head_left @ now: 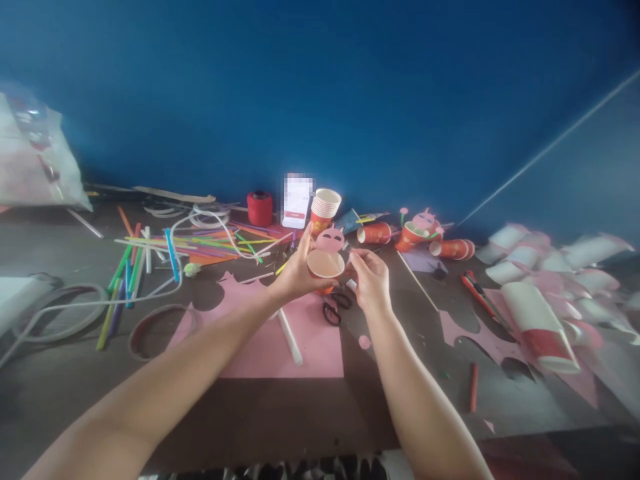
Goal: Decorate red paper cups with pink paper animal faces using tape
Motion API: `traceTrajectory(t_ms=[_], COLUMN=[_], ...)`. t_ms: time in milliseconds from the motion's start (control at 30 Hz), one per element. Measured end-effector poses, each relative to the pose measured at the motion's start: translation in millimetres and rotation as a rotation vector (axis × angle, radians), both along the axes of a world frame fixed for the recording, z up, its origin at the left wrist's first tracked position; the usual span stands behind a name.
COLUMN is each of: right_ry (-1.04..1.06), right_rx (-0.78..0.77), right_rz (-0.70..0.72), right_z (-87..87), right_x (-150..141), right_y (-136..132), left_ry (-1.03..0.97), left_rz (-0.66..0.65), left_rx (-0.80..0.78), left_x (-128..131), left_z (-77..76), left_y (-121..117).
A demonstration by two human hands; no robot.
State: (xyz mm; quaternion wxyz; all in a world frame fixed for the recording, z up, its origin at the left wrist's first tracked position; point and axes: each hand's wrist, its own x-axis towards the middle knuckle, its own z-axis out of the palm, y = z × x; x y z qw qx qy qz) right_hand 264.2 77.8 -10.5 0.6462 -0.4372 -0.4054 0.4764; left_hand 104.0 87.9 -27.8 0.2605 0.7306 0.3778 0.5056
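My left hand (298,270) is closed around a red paper cup (326,265), its open rim tilted toward me. A pink paper cutout (330,239) with ears and dark eyes stands at the cup's far rim. Just right of the cup, my right hand (369,275) pinches thumb and fingers together; something small and pale shows at the fingertips, too small to name. Below the cup lie black-handled scissors (332,313). Under them is a pink paper sheet (315,353) with cut edges, and a white stick-like tube (290,339) rests on it.
A phone (296,203) with a lit screen and a cup stack (327,200) stand at the back. Colourful sticks (131,260) and a white cable (150,298) spread leftward. On the right are a decorated cup (413,236), a box cutter (483,297) and a cup pile (543,327).
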Motion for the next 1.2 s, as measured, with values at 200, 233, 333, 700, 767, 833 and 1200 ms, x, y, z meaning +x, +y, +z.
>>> traceTrajectory(t_ms=[200,233,333,700,767,833,1200], right_ry=[-0.036,-0.053,-0.116,-0.181,-0.189,-0.205,-0.367], right_rx=[0.016,0.020,0.035,0.043,0.029,0.028,0.134], right_rz=[-0.030,-0.036,-0.055,-0.035,-0.037,-0.039,0.065], right_z=[0.3,0.6,1.9,-5.0,-5.8,-5.9,0.7], right_x=[-3.1,-3.6,-5.3,-9.4,-9.0,-8.3,-7.0], right_y=[-2.6,-3.2,-5.2,-5.8,-5.2,-4.9,-9.7], left_ry=[-0.110,-0.147,-0.293,-0.460,-0.429,-0.414,-0.481], left_rz=[-0.071,-0.077,-0.066,-0.143,-0.167,-0.214,-0.277], left_rx=[-0.081,-0.118,-0.271,-0.487,-0.470,-0.474,-0.579], left_x=[-1.2,-0.8,1.8,-2.5,-5.6,-7.9,-10.6], left_z=[7.3,9.1,13.4,23.1,23.9,24.1,20.3], left_y=[-0.9,-1.1,-0.9,4.5,6.3,7.8,11.0])
